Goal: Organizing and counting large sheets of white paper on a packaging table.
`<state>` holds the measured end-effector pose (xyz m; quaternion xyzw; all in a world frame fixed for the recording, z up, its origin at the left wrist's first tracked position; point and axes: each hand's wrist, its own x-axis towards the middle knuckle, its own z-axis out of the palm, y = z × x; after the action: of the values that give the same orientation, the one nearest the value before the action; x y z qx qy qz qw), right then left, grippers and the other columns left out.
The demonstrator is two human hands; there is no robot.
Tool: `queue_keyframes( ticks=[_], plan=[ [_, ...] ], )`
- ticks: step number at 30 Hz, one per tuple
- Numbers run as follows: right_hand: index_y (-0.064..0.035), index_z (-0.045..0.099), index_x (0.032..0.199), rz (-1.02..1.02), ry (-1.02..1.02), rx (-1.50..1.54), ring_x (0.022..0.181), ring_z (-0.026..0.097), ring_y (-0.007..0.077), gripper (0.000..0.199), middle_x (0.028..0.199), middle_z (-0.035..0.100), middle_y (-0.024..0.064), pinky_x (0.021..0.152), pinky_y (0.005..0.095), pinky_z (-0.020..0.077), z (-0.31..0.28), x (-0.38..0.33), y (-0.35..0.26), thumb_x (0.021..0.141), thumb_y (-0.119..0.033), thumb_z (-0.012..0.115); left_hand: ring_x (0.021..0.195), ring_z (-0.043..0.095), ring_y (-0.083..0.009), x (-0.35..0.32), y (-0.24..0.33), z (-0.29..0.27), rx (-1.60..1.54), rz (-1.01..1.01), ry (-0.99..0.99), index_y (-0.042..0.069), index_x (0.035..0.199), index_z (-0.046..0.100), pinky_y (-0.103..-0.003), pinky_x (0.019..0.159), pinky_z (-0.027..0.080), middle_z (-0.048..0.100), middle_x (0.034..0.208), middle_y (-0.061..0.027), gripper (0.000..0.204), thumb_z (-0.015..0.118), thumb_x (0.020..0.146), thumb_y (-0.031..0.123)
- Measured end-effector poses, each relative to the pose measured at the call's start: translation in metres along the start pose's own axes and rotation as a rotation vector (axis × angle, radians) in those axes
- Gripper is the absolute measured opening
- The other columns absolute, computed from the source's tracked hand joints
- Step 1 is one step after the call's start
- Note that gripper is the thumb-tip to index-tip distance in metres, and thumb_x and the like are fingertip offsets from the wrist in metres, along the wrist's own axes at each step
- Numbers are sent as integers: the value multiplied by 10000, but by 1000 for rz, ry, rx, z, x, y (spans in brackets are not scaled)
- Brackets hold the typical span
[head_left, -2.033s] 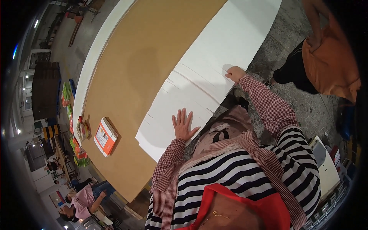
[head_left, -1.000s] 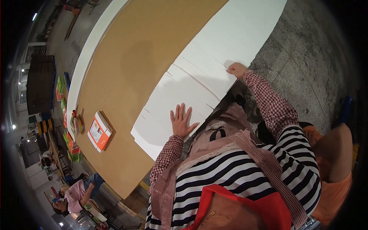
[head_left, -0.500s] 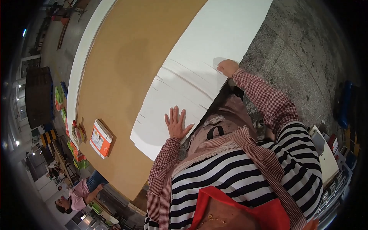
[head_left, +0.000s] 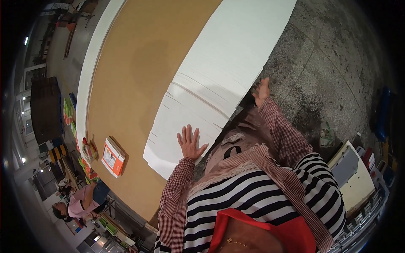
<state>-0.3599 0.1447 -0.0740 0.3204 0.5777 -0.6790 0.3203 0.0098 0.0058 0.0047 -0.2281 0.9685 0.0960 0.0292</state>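
Observation:
A long white cardboard sheet (head_left: 228,50), creased and slit across its near part, lies on the brown tabletop (head_left: 139,76); its uneven right edge suggests several layers. My left hand (head_left: 192,143) rests flat on the near part of the cardboard, fingers spread, with nothing in it. Just past the sheet's right edge, above the floor, my right hand (head_left: 262,92) is held apart from the cardboard. Its fingers are stretched out and hold nothing that I can see.
An orange and white box (head_left: 113,157) sits at the table's left side, beside a small container with a red top (head_left: 87,149). Speckled floor (head_left: 312,71) lies to the right, with a cream panel (head_left: 352,177) lower down. Another person (head_left: 84,200) is beyond the table at lower left.
My right hand has left the cardboard's right edge, moved outward and toward me, and its curled fingers have straightened. My left hand stays flat on the sheet, shifted slightly.

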Motion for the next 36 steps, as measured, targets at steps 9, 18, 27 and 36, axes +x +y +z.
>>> queue_keyframes(
  ticks=[9,18,27,36],
  plan=[
    [-60,119,1504,336,55,229,1434,91,366,910,1573,79,136,1142,554,61,19,7,-33,891,-732,140,1441,110,-347,-5,-3,3,21,-28,-33,218,1462,323,-581,1122,7,168,1555,-155,821,435,823,721],
    [11,91,1486,301,175,287,1414,203,328,906,1553,142,176,1156,458,150,12,53,-23,920,-687,201,1438,111,-358,6,-5,10,12,18,-43,241,1468,299,-593,1116,6,163,1552,-161,823,427,819,732],
    [-64,440,1339,-311,60,-232,1186,475,245,442,1318,471,134,967,407,403,-38,18,-64,969,-301,488,1440,110,-345,4,-5,6,-19,-15,-46,262,1462,320,-577,1126,6,168,1554,-145,829,434,802,751],
    [-14,660,992,-1082,-387,-741,716,547,99,126,824,597,40,645,233,447,40,-27,-103,892,-55,596,1444,108,-323,0,-3,3,-10,-48,-67,269,1460,333,-562,1137,4,167,1559,-122,825,413,804,763]
  ],
)
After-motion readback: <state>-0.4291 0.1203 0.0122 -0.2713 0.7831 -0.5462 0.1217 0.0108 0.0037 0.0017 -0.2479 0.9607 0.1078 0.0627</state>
